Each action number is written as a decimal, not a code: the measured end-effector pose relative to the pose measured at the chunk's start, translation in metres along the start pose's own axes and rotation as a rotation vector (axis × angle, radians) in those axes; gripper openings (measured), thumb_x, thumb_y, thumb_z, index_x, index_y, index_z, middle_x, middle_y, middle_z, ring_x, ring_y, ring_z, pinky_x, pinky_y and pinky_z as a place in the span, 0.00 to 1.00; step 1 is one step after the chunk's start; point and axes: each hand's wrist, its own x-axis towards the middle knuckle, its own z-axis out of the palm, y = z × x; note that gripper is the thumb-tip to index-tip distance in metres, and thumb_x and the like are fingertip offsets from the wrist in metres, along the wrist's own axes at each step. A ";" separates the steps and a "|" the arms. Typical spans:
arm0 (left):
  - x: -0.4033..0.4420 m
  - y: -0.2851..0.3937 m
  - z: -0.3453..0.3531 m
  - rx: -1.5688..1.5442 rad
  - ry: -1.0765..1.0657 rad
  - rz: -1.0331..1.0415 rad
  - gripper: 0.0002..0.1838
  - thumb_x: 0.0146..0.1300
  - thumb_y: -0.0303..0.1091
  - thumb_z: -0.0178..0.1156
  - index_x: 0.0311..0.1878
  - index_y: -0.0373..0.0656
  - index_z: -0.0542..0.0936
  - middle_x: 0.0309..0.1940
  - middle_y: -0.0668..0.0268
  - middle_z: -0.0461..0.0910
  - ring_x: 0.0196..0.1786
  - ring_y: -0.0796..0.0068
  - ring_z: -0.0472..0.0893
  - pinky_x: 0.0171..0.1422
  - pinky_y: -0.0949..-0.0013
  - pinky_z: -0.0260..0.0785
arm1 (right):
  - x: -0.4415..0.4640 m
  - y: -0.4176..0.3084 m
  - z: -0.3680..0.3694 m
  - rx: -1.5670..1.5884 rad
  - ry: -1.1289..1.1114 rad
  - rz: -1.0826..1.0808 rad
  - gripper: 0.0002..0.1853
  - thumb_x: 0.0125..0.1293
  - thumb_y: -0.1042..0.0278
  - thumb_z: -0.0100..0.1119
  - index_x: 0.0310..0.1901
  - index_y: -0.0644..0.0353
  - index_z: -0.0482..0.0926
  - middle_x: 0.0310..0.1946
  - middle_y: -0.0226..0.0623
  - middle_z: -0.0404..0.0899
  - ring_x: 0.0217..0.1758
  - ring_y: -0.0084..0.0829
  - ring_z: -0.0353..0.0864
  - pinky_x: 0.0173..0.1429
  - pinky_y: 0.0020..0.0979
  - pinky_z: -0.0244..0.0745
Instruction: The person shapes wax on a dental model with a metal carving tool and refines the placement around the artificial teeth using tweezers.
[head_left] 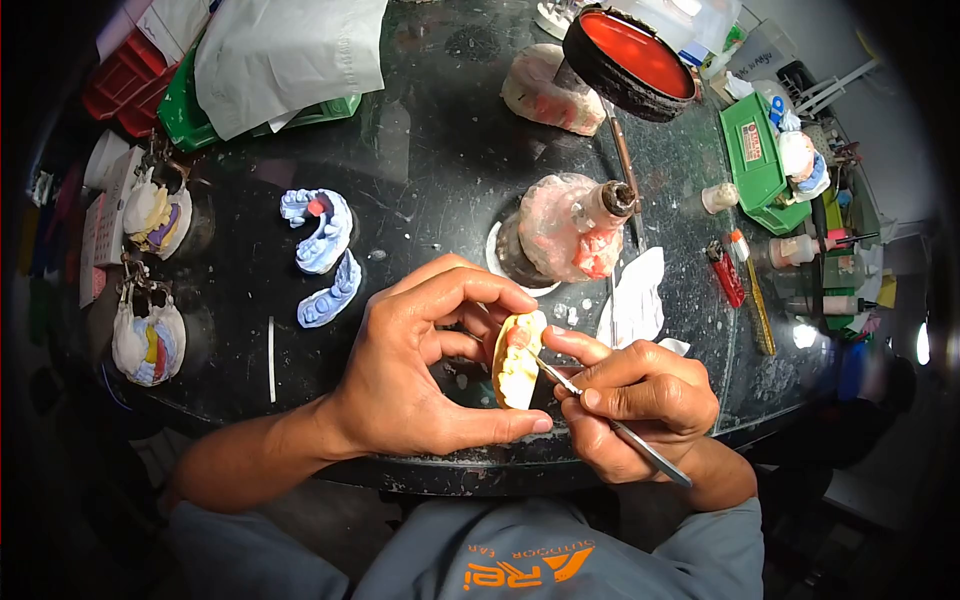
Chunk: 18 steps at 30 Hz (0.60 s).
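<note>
Between its thumb and fingers, my left hand (420,365) grips a yellow dental model (518,375) by its ends, over the front part of the table. A patch of reddish-brown material sits on the model's upper part. My right hand (640,405) is closed around a thin metal carving tool (640,445), held like a pen. The tool's tip meets the model near that patch, and its flat end points down to the right. Behind the hands stands a small burner (617,200) on a wax-spattered pinkish base (560,225).
Blue dental pieces (325,240) and a white stick (271,360) lie left. Mounted models (150,335) stand farther left. A pan of red wax (630,55) is at the back. At right are crumpled paper (638,295), a red lighter (726,275) and a green bin (752,160).
</note>
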 end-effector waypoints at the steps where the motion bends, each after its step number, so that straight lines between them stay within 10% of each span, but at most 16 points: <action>1: 0.000 0.000 0.000 -0.001 0.001 -0.002 0.40 0.43 0.24 0.89 0.60 0.31 0.78 0.57 0.60 0.74 0.55 0.77 0.82 0.57 0.73 0.86 | 0.000 0.000 0.000 -0.005 0.000 0.003 0.09 0.55 0.90 0.70 0.36 0.68 0.84 0.31 0.41 0.85 0.31 0.28 0.89 0.62 0.53 0.90; 18: 0.000 0.000 0.000 0.006 0.000 0.001 0.40 0.43 0.25 0.89 0.60 0.31 0.78 0.56 0.60 0.74 0.54 0.77 0.82 0.57 0.73 0.85 | 0.001 -0.001 0.000 -0.016 0.005 0.011 0.10 0.54 0.91 0.70 0.34 0.68 0.82 0.30 0.42 0.85 0.30 0.29 0.89 0.59 0.55 0.90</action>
